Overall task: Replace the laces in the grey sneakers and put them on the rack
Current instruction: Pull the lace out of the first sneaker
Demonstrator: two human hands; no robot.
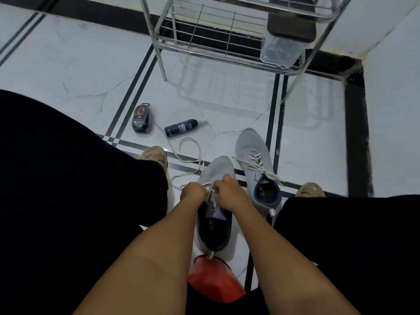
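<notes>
near grey sneaker (218,176), floor, frame centre: left hand (193,192) and right hand (227,192) each pinching its white lace (188,160), loose end trailing to 11 o'clock. second grey sneaker (254,155), laced, at 2 o'clock. rack (227,39) at 12 o'clock.

Both bare forearms reached toward 12 o'clock, converging. The left hand (193,192) and right hand (227,192) sat nearly touching, knuckles up, fingers curled and pinching a lace (208,186) between them.
</notes>
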